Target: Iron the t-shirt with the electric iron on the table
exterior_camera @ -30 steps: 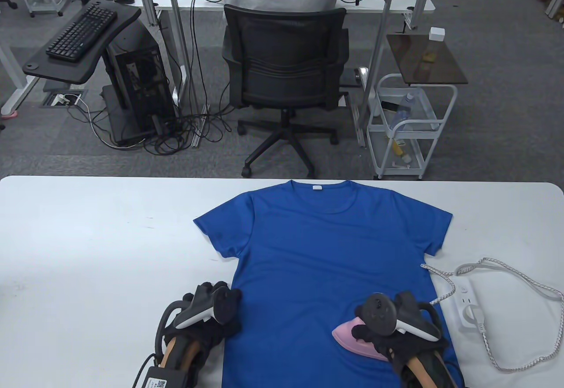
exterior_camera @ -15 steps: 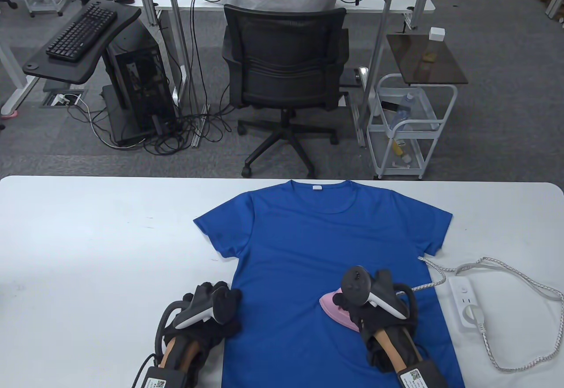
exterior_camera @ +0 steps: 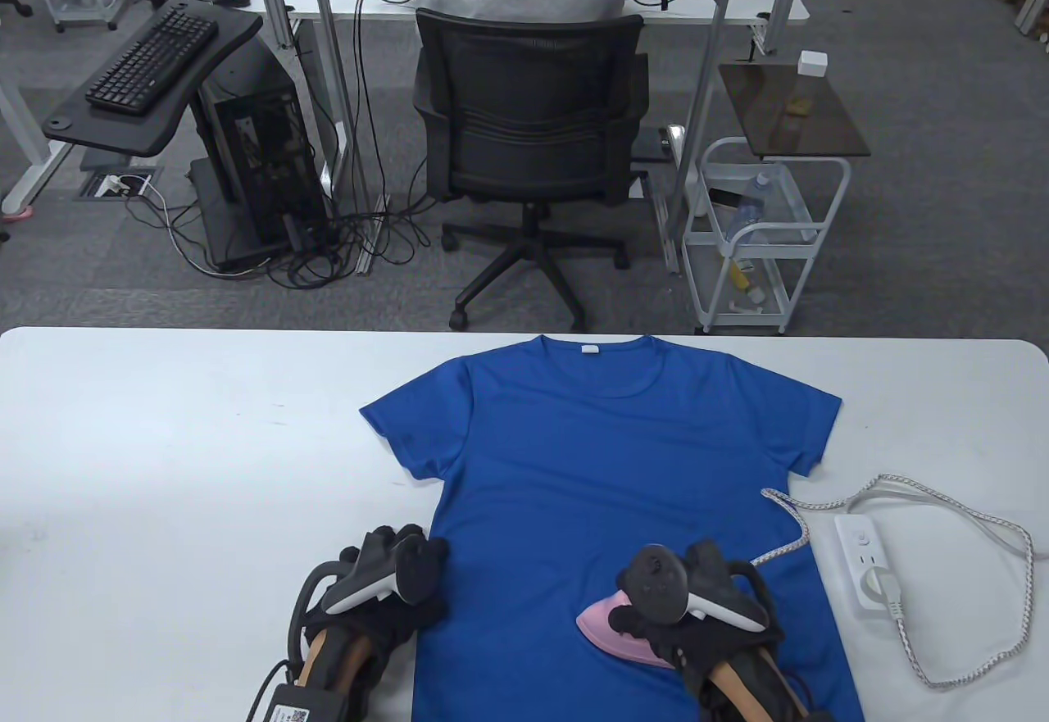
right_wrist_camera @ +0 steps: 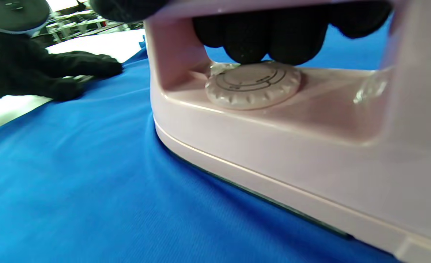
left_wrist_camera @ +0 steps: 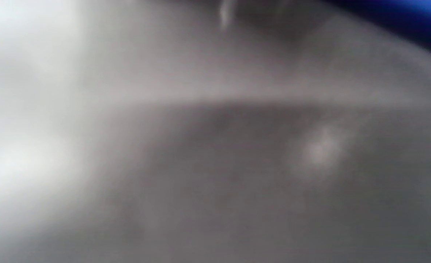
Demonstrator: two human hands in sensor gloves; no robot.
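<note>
T-shirt: one blue short-sleeved t-shirt [exterior_camera: 606, 460] spread flat on the white table [exterior_camera: 164, 443].
Iron: one pink plastic electric iron [exterior_camera: 610, 632], soleplate on the shirt's lower part.
Right hand [exterior_camera: 697, 632]: fingers wrapped round the iron's handle.
Left hand [exterior_camera: 385, 599]: fingers flat, pressing the shirt's edge.
Power strip: one, white [exterior_camera: 865, 562], right of the shirt.

- No word, brand name or number can be read in any view.
- A white label [exterior_camera: 292, 712] with a QR-type code sits on the unit at the left forearm, at about 7 o'clock on the table; its print is too small to read.
- The pink iron's dial [right_wrist_camera: 253, 84] bears raised curved marks only, no legible characters.
</note>
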